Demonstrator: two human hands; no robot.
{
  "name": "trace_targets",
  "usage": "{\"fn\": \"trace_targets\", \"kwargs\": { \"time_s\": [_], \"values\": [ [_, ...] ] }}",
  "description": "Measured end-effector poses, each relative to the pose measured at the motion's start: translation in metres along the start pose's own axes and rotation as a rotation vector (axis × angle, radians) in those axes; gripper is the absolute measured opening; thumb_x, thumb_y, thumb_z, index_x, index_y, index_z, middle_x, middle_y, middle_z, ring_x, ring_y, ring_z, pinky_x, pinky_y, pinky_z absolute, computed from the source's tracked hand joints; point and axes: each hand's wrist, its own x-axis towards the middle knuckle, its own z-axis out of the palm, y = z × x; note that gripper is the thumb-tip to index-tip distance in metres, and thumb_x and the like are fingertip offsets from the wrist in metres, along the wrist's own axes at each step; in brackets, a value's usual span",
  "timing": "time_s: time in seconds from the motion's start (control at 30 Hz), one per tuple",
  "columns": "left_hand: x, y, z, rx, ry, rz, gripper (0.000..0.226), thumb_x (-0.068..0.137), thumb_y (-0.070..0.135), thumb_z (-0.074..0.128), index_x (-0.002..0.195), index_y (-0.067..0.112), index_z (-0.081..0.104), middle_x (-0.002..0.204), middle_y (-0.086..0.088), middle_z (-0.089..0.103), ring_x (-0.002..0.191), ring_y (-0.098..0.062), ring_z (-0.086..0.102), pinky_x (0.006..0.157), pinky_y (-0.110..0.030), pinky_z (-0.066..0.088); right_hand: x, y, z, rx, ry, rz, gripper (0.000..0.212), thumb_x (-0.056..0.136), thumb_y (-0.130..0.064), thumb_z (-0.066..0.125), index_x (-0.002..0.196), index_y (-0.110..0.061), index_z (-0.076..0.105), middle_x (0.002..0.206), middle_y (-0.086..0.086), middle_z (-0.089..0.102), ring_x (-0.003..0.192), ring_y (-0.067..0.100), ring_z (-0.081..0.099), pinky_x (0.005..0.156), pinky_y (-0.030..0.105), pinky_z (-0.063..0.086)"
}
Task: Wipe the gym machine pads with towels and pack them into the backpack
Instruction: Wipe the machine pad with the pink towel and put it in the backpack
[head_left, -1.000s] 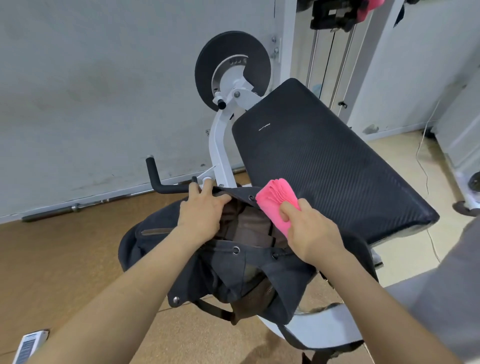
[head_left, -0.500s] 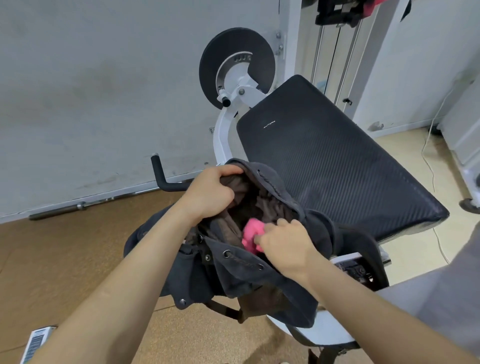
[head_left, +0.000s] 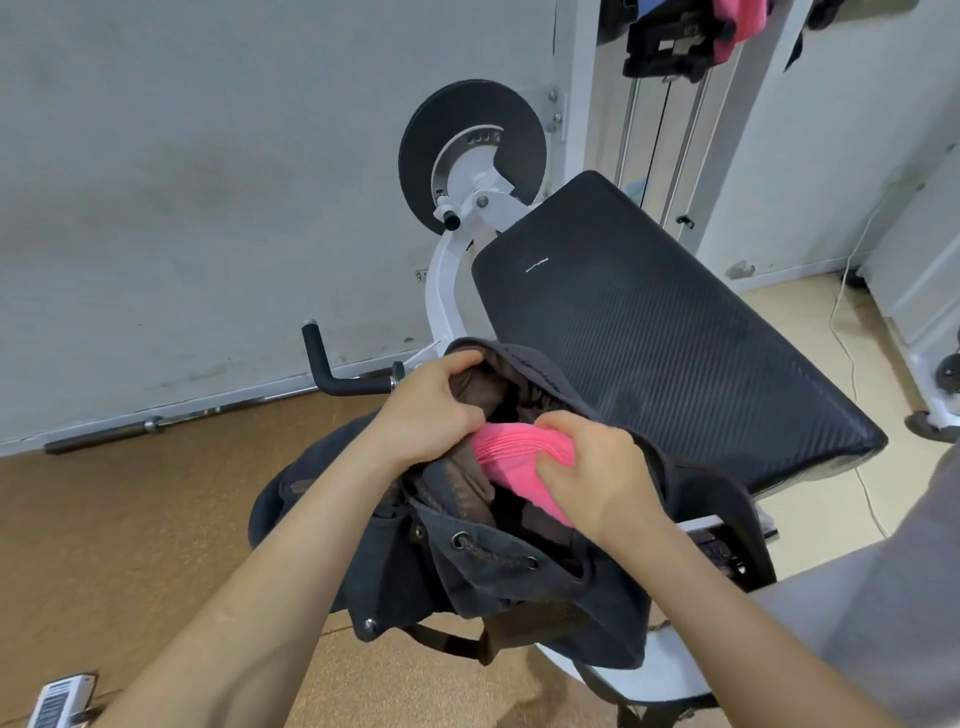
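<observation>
pink towel (head_left: 511, 457) gripped by right hand (head_left: 587, 473) inside backpack (head_left: 467, 566) mouth.

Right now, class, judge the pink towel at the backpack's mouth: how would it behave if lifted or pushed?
The pink towel probably goes floppy: it bends and bunches under the right hand. It looks light, since one hand handles it. Its ribbed cloth likely grips rather than slips, so it may drag on the backpack lining.
</observation>
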Motion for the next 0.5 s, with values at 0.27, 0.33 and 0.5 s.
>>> {"fn": "trace_targets", "kwargs": {
  "time_s": [0.27, 0.33, 0.5],
  "values": [
    [-0.011, 0.024, -0.015, -0.048, -0.065, 0.038, 0.075, 0.068, 0.004, 0.061, 0.139, 0.026, 0.050, 0.102, -0.010, 0.074, 0.082, -0.026, 0.071, 0.074, -0.036, 0.056, 0.007, -0.015, 0.025, -0.590, -0.058, -0.202, 0.027, 0.088, -0.009, 0.054, 0.114, -0.015, 0.059, 0.111, 0.009, 0.059, 0.105, 0.032, 0.056, 0.079, 0.040, 0.046],
    [-0.012, 0.024, -0.016, -0.084, -0.081, 0.004, 0.073, 0.068, 0.005, 0.060, 0.138, 0.025, 0.051, 0.093, -0.021, 0.073, 0.063, -0.022, 0.063, 0.058, -0.027, 0.050, 0.004, -0.008, 0.029, -0.652, -0.019, -0.213, 0.034, 0.089, -0.020, 0.055, 0.123, -0.017, 0.057, 0.114, 0.009, 0.059, 0.107, 0.032, 0.055, 0.082, 0.042, 0.047],
    [-0.013, 0.027, -0.015, -0.064, -0.098, -0.008, 0.071, 0.075, -0.003, 0.057, 0.140, 0.025, 0.049, 0.088, -0.020, 0.073, 0.049, -0.014, 0.056, 0.048, -0.017, 0.041, -0.003, -0.003, 0.022, -0.568, -0.166, -0.290, 0.052, 0.093, -0.020, 0.049, 0.143, -0.022, 0.037, 0.122, 0.010, 0.055, 0.112, 0.033, 0.054, 0.086, 0.041, 0.046]
  ]
}}
